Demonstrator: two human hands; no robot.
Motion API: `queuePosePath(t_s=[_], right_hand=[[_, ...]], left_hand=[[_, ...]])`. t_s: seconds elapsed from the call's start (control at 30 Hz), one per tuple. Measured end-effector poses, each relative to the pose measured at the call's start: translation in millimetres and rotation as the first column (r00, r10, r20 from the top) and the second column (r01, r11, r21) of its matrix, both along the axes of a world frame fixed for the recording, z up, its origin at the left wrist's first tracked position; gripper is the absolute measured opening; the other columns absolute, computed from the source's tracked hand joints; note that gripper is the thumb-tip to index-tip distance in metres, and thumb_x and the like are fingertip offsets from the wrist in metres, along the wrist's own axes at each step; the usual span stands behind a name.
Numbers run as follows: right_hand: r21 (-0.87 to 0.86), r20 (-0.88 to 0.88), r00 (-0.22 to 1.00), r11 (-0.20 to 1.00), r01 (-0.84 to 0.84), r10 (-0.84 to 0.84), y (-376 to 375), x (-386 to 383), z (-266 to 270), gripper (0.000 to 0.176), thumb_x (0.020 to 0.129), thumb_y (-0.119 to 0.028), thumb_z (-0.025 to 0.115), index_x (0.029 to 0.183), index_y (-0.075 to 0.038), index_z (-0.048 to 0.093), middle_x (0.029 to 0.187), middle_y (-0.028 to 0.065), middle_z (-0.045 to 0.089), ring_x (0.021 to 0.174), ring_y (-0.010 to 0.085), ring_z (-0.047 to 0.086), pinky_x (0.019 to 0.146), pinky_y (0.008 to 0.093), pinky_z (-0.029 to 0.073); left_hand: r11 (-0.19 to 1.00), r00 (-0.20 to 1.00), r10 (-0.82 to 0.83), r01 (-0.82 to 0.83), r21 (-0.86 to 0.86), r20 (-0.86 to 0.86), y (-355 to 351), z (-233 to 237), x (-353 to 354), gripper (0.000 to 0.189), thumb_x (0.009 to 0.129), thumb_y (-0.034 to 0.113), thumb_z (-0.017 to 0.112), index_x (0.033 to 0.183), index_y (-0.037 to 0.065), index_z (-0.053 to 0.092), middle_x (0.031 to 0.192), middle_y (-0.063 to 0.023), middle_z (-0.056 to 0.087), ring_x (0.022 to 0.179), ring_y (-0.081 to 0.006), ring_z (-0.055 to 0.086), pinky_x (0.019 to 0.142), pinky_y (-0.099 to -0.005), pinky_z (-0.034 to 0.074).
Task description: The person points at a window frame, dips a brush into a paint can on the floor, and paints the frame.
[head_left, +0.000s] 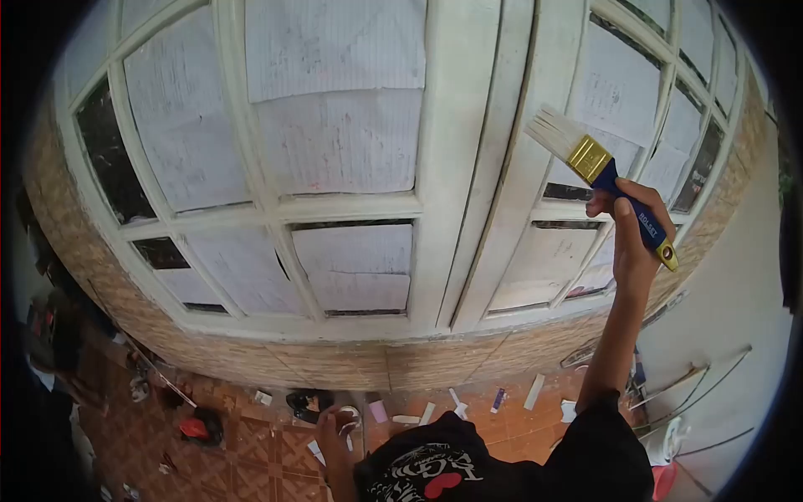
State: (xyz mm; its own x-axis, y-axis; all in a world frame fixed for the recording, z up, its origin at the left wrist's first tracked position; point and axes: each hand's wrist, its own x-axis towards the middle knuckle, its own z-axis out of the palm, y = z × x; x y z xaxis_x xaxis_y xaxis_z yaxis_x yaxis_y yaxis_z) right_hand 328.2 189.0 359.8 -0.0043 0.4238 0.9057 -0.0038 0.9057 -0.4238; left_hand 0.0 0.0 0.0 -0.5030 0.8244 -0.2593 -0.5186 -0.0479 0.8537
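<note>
My right hand (pixel 634 226) is raised in front of the window and grips a paintbrush (pixel 590 159) by its dark blue handle. The brush has a gold metal ferrule, and its pale bristles point up and left, overlapping the white frame post (pixel 493 217) in this view. Low down by my body, my left hand (pixel 333 422) is closed around a small round container (pixel 351 415) with a pale rim; its contents are hard to make out. Sheets of paper (pixel 335 138) cover most of the panes between the white bars.
Under the window runs a stone-patterned wall (pixel 301 356). Paper scraps and strips (pixel 534 391) lie on the brown tiled floor (pixel 242 460), with a black bag (pixel 309 406) and a red-and-black item (pixel 196 427). Thin rods (pixel 703 393) lean at the right, above a red container (pixel 663 479).
</note>
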Motion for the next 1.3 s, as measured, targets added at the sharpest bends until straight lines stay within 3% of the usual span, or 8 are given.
queuePosePath(t_s=[0.1, 0.2, 0.43, 0.67, 0.8, 0.9, 1.07, 1.3], right_hand=[[-0.026, 0.192, 0.952, 0.968, 0.249, -0.239, -2, -24, -10, 0.014, 0.082, -0.002, 0.064, 0.096, 0.001, 0.063, 0.079, 0.0137, 0.066, 0.075, 0.0227, 0.067, 0.066, 0.0278, 0.054], [0.098, 0.431, 0.749, 0.852, 0.515, -0.503, -5, -31, -5, 0.014, 0.079, -0.002, 0.067, 0.092, 0.0, 0.064, 0.078, 0.0099, 0.067, 0.07, 0.0114, 0.064, 0.065, 0.0224, 0.051], [0.397, 0.564, 0.542, 0.78, 0.485, -0.624, -2, -47, -1, 0.015, 0.076, 0.001, 0.068, 0.091, -0.001, 0.065, 0.077, 0.0091, 0.066, 0.067, 0.0123, 0.062, 0.062, 0.0221, 0.048], [0.485, 0.471, 0.54, 0.716, 0.503, -0.698, -9, -42, -12, 0.017, 0.075, 0.003, 0.068, 0.091, -0.001, 0.065, 0.077, 0.0108, 0.066, 0.066, 0.0139, 0.061, 0.062, 0.0232, 0.048], [0.451, 0.384, 0.587, 0.7, 0.555, -0.713, -29, -29, -21, 0.018, 0.075, 0.004, 0.068, 0.091, 0.0, 0.064, 0.076, 0.0117, 0.065, 0.065, 0.0151, 0.061, 0.06, 0.0234, 0.048], [0.414, 0.327, 0.626, 0.702, 0.579, -0.708, -42, -16, -25, 0.019, 0.074, 0.006, 0.068, 0.091, 0.002, 0.063, 0.074, 0.0128, 0.064, 0.063, 0.0166, 0.06, 0.058, 0.0238, 0.047], [0.443, 0.305, 0.608, 0.674, 0.591, -0.733, -58, 3, -30, 0.021, 0.073, 0.01, 0.067, 0.093, 0.004, 0.061, 0.073, 0.0139, 0.063, 0.063, 0.0178, 0.06, 0.057, 0.0242, 0.047], [0.382, 0.234, 0.59, 0.631, 0.676, -0.773, -67, 25, -35, 0.021, 0.073, 0.01, 0.066, 0.093, 0.004, 0.061, 0.074, 0.0145, 0.063, 0.063, 0.0178, 0.061, 0.057, 0.024, 0.047]], left_hand=[[0.999, 0.999, 0.035, -0.036, -0.031, -0.019, 6, 2, -12, 0.028, 0.093, 0.028, 0.046, 0.108, 0.005, 0.055, 0.089, -0.0079, 0.063, 0.083, -0.017, 0.061, 0.072, -0.0301, 0.045], [0.999, 0.999, 0.033, -0.032, -0.024, 0.026, 5, -14, -4, 0.026, 0.095, 0.025, 0.042, 0.108, 0.005, 0.054, 0.087, -0.0061, 0.062, 0.082, -0.0158, 0.06, 0.072, -0.03, 0.044], [0.998, 0.996, -0.002, 0.006, -0.054, 0.085, 12, -29, 4, 0.026, 0.095, 0.025, 0.041, 0.107, 0.004, 0.054, 0.088, -0.0067, 0.062, 0.081, -0.0161, 0.059, 0.074, -0.0295, 0.044], [0.988, 0.993, -0.118, 0.116, -0.101, -0.015, 39, -19, 12, 0.026, 0.095, 0.021, 0.041, 0.106, 0.003, 0.055, 0.085, -0.0062, 0.062, 0.078, -0.0131, 0.058, 0.072, -0.0259, 0.043], [0.925, 0.86, -0.274, 0.358, 0.127, -0.431, 113, 65, 35, 0.015, 0.09, 0.009, 0.052, 0.097, 0.0, 0.062, 0.076, -0.0044, 0.061, 0.065, -0.0093, 0.054, 0.06, -0.0239, 0.043], [0.825, 0.552, -0.014, 0.477, 0.302, -0.834, 165, 178, 47, 0.015, 0.088, 0.006, 0.054, 0.098, 0.0, 0.063, 0.071, -0.0054, 0.06, 0.06, -0.0087, 0.051, 0.057, -0.023, 0.042], [0.672, 0.304, 0.237, 0.635, 0.382, -0.923, 240, 290, 74, 0.022, 0.088, 0.007, 0.052, 0.106, 0.0, 0.062, 0.056, -0.0058, 0.052, 0.049, -0.0089, 0.043, 0.049, -0.0261, 0.039], [0.74, 0.074, 0.25, 0.628, 0.24, -0.965, 268, 299, 105, 0.036, 0.087, 0.005, 0.049, 0.123, 0.004, 0.054, 0.05, -0.0133, 0.044, 0.043, -0.0145, 0.038, 0.049, -0.0298, 0.038]])
